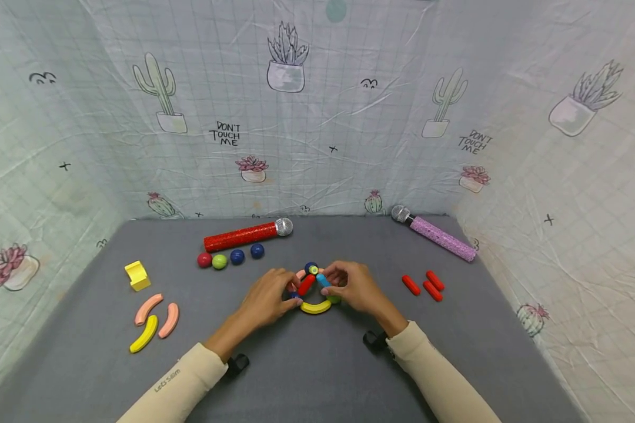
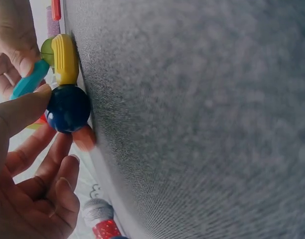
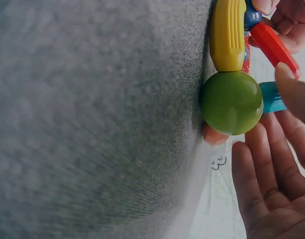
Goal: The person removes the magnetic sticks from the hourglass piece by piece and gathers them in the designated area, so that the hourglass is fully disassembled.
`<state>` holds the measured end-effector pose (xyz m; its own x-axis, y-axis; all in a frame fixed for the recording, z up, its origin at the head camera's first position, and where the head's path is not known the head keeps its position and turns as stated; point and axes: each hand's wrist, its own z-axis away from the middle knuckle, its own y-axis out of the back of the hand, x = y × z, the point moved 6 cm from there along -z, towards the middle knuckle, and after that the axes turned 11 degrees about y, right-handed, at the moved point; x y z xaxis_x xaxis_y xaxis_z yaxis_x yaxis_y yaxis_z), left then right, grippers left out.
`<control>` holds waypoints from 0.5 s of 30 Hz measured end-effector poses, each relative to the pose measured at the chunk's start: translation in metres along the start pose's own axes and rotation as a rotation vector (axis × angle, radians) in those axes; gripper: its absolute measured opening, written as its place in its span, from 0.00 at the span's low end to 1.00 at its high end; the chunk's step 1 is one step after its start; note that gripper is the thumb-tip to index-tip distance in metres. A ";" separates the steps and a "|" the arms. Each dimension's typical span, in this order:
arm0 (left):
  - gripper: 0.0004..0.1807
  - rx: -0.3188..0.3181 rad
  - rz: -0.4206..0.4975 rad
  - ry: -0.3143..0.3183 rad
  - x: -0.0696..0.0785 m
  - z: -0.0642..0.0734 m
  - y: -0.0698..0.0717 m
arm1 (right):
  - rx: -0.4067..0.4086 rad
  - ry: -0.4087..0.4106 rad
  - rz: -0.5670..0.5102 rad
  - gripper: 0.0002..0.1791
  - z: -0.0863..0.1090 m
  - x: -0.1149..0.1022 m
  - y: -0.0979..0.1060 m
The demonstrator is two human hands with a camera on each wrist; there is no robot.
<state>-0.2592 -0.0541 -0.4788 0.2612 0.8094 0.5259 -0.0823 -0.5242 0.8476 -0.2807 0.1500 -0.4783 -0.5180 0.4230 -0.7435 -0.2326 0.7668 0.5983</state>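
Observation:
Both hands work at a small structure of balls and rods on the grey table. My left hand (image 1: pixel 267 298) pinches a dark blue ball (image 2: pixel 68 108) between thumb and fingers at its left corner. On the right, my right hand (image 1: pixel 357 288) holds a turquoise rod (image 1: pixel 323 281), which slants up from a green ball (image 3: pixel 232 103). A yellow curved piece (image 1: pixel 315 308) joins these two balls along the front. From the blue ball a red rod (image 1: pixel 306 285) leans inward. Another dark blue ball (image 1: pixel 310 267) is at the back, with pink curved pieces partly hidden by the hands.
Left are a yellow block (image 1: pixel 137 276), pink curved pieces (image 1: pixel 169 321) and a loose yellow one (image 1: pixel 144 334). Several balls (image 1: pixel 219 262) line up before a red microphone (image 1: pixel 246 235). Loose red rods (image 1: pixel 411 285) and a purple microphone (image 1: pixel 439 236) lie right. Patterned cloth (image 1: pixel 317 117) surrounds the table.

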 end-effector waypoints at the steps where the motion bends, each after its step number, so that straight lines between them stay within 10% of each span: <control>1: 0.16 0.003 0.002 -0.003 0.000 0.000 0.000 | 0.006 0.000 0.023 0.15 0.001 -0.001 0.000; 15: 0.15 0.008 0.007 -0.005 -0.001 0.001 0.000 | 0.162 0.020 0.159 0.14 0.007 -0.001 0.013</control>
<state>-0.2585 -0.0558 -0.4794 0.2656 0.8044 0.5314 -0.0768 -0.5318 0.8434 -0.2775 0.1628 -0.4714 -0.5540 0.5367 -0.6364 -0.0122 0.7592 0.6508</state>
